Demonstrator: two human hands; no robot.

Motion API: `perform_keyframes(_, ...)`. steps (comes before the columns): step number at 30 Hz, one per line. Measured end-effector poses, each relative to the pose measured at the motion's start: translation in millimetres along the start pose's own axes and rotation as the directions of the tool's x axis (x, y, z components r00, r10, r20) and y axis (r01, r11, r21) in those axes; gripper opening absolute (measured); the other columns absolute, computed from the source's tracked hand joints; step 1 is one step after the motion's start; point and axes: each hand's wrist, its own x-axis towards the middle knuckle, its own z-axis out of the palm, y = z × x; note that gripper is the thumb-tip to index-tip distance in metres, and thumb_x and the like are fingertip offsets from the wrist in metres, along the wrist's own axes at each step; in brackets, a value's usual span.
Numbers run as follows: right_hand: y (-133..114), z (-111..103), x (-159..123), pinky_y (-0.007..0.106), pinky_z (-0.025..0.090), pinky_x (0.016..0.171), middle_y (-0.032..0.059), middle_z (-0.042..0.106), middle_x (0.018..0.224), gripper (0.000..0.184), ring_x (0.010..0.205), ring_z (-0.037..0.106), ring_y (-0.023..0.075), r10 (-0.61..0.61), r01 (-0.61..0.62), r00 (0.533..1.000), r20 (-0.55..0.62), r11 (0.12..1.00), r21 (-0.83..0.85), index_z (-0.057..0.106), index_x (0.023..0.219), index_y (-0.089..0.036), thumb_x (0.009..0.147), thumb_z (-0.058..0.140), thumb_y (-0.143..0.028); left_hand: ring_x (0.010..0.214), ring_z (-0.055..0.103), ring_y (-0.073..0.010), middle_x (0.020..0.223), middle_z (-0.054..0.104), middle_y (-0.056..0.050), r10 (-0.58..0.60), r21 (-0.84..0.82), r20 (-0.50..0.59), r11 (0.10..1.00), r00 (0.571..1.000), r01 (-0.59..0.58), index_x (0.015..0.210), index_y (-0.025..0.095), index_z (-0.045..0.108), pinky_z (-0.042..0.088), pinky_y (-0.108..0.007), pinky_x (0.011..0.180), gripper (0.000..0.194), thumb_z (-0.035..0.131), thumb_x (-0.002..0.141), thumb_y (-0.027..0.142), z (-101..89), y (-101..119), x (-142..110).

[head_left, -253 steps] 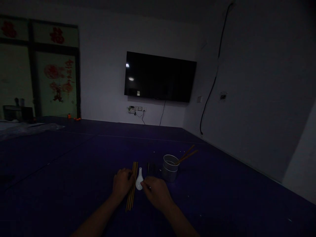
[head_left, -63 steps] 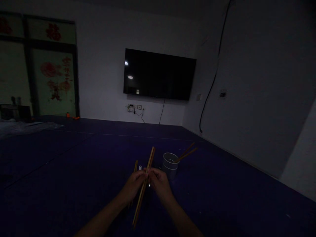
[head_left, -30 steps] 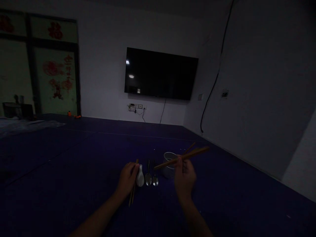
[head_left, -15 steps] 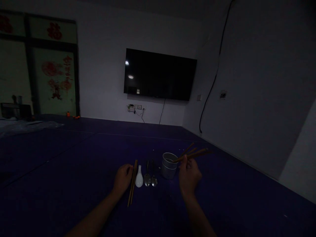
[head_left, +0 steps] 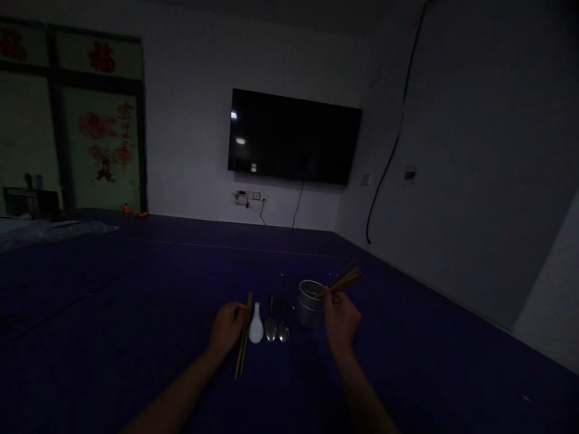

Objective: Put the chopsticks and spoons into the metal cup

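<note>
My right hand (head_left: pixel 342 322) is closed round a bundle of wooden chopsticks (head_left: pixel 347 279), at the right side of a grey metal cup (head_left: pixel 310 312). The bundle leans, its upper ends fanned to the right and its lower ends at the cup's rim. My left hand (head_left: pixel 226 327) rests on the surface with its fingers curled, its thumb side against a pair of chopsticks (head_left: pixel 243 343) lying side by side. To the right of that pair lie a white soup spoon (head_left: pixel 256 330) and two metal spoons, one (head_left: pixel 271 330) beside the other (head_left: pixel 283 333).
Everything lies on a wide dark blue surface (head_left: pixel 190 283). Clear plastic sheeting (head_left: pixel 58 232) and small orange objects (head_left: pixel 141 214) lie far left. A television (head_left: pixel 294 137) hangs on the wall, and a black cable (head_left: pixel 384 172) runs down to the right. The room is dim.
My right hand has moved slightly left, closer to the cup, and the chopsticks in it are bunched more tightly. My left hand and the laid-out spoons stay where they were.
</note>
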Motion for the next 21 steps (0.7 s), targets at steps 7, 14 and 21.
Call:
perform_keyframes(7,1.8,-0.8,0.6,0.030,0.040,0.058,0.0130,0.070,0.067,0.059,0.060,0.062,0.0232,0.079,-0.077,0.996,-0.029,0.995,0.059,0.065,0.065,-0.017,0.079,0.043,-0.070,0.085,0.065,-0.0209,0.087,0.071,-0.010,-0.005,0.005,0.018,1.000,1.000,0.005,0.082,0.015,0.067,0.046,-0.032,0.077,0.031,0.040,0.086,0.030,0.3,0.7,-0.4)
perform_keyframes(14,-1.1,-0.9,0.4,0.032,0.042,0.060,0.0137,0.071,0.069,0.059,0.064,0.064,0.0252,0.219,-0.208,0.972,-0.084,0.971,0.117,0.067,0.071,-0.017,0.074,0.048,-0.073,0.085,0.066,-0.0207,0.087,0.072,-0.009,-0.018,0.009,0.029,1.000,0.999,0.018,0.082,0.017,0.067,0.046,-0.030,0.075,0.032,0.039,0.087,0.032,0.5,1.0,0.0)
perform_keyframes(21,7.8,7.2,-2.6,0.033,0.043,0.062,0.0154,0.071,0.074,0.068,0.068,0.065,0.0265,0.277,-0.270,0.959,-0.062,0.958,0.098,0.069,0.087,-0.012,0.068,0.053,-0.075,0.083,0.066,-0.0192,0.085,0.071,-0.008,-0.017,0.024,0.029,1.000,0.999,0.016,0.082,0.016,0.067,0.045,-0.029,0.074,0.030,0.041,0.087,0.030,-0.4,2.9,-1.6)
